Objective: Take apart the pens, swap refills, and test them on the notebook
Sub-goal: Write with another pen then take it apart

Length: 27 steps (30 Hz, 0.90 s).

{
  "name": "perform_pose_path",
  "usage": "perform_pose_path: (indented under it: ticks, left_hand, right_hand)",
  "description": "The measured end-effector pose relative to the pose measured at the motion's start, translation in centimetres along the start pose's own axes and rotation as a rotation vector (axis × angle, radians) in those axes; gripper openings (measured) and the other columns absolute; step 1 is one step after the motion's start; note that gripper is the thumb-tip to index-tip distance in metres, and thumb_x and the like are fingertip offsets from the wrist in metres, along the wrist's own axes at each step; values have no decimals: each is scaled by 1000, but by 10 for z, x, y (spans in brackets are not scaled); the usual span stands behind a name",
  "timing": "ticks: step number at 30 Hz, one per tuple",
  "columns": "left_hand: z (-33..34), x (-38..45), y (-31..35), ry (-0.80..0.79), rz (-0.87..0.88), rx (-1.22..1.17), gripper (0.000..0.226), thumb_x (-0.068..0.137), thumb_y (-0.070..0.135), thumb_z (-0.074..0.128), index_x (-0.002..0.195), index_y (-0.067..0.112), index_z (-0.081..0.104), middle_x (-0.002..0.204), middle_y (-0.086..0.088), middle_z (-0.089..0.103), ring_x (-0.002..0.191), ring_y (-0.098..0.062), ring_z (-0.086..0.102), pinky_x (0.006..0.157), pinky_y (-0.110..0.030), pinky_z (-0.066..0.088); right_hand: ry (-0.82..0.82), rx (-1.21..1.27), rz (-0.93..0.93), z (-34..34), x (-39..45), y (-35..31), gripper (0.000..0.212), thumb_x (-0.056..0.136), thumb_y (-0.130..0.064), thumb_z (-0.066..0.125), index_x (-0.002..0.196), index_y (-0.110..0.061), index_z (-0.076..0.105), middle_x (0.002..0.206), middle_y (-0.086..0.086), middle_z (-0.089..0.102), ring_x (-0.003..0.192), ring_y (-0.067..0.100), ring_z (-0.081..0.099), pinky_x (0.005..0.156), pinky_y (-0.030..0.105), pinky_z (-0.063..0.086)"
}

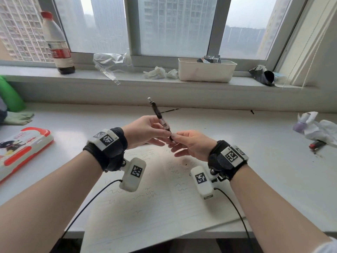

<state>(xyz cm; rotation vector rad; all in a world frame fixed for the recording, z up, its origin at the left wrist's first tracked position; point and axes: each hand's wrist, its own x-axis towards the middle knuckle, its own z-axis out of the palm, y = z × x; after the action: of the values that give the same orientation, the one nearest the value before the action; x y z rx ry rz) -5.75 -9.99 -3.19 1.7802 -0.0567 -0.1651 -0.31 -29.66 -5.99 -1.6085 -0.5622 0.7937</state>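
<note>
White desk [255, 143] under window, left hand [145, 131] and right hand [191, 145] together pinching pen [160, 117] pointing 11 o'clock, above scribbled notebook [155, 207], label unreadable

Pen [158, 114] lower end: hidden behind fingertips of both hands.
Notebook [155, 207] near edge: cut off by frame bottom.
Pencil case [21, 148]: cut off at left edge.

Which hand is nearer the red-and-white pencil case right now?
Left. The left hand grips the pen above the notebook, on the side toward the pencil case. The right hand pinches the pen's lower end, farther from it.
</note>
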Motion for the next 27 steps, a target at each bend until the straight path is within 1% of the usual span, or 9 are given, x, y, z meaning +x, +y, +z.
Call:
perform_pose_path:
  ticks: [3, 7, 9, 11, 13, 16, 19, 24, 27]
  left_hand:
    - [-9, -5, 1, 27, 58, 75, 22, 79, 23, 80, 95, 11, 68, 80, -3, 73, 77, -17, 72, 62, -23, 56]
    - [-27, -14, 2, 123, 89, 37, 36, 69, 39, 81, 88, 10, 70, 67, -1, 66, 61, -13, 62, 51, -22, 51]
    - [-29, -18, 1, 98, 90, 179, 39, 71, 42, 77, 92, 10, 70, 68, 2, 68, 59, -10, 62, 51, -21, 52]
    - [-23, -18, -1, 38, 100, 417, 27, 82, 44, 69, 99, 23, 70, 67, 10, 69, 54, -2, 58, 50, -16, 49]
    - [-11, -16, -2, 1, 144, 644, 16, 91, 46, 58, 93, 34, 68, 59, 15, 62, 46, 4, 47, 44, -11, 39]
    - [-2, -12, -3, -15, 164, 822, 25, 97, 48, 48, 81, 36, 64, 57, 13, 48, 44, -2, 37, 47, -17, 32]
    - [-4, -10, -3, -94, 122, 863, 29, 98, 48, 45, 84, 34, 66, 62, 8, 43, 51, -9, 36, 52, -24, 33]
    - [-2, -7, -4, -146, 66, 811, 29, 98, 48, 45, 86, 34, 68, 53, 15, 41, 43, 1, 39, 45, -11, 32]
    - [4, -6, -4, -146, 57, 875, 32, 98, 50, 42, 96, 35, 70, 59, 14, 44, 52, -7, 42, 55, -23, 38]
  right_hand:
    - [-17, 14, 25, -7, -4, -4, 28, 99, -29, 52, 85, -9, 66, 66, 1, 60, 56, 14, 56, 54, 25, 49]
    - [-41, 18, 68, -23, -14, -10, 32, 99, -31, 53, 77, -10, 66, 51, -3, 50, 44, 12, 46, 42, 21, 40]
    - [-34, 13, 89, -25, -15, -13, 39, 100, -34, 48, 71, -13, 61, 47, -4, 47, 40, 12, 42, 39, 21, 36]
    - [11, -10, 101, -21, -12, -17, 45, 101, -40, 44, 66, -15, 54, 44, -4, 44, 38, 12, 38, 37, 21, 32]
    - [61, -40, 84, -16, -7, -19, 48, 101, -44, 43, 63, -16, 50, 41, -6, 41, 35, 11, 36, 34, 20, 29]
    - [77, -82, 40, -13, -4, -20, 47, 101, -44, 44, 65, -14, 52, 41, -6, 42, 34, 9, 36, 34, 19, 29]
    - [62, -130, 14, -16, -8, -15, 46, 100, -41, 45, 69, -10, 58, 44, -5, 47, 37, 9, 41, 38, 19, 34]
    - [55, -105, -24, -18, -9, -4, 43, 102, -35, 44, 74, -6, 60, 49, -2, 51, 41, 11, 44, 43, 22, 39]
    - [95, -72, 63, -19, -8, -1, 43, 102, -35, 45, 70, -10, 58, 48, -3, 48, 41, 12, 41, 43, 22, 35]
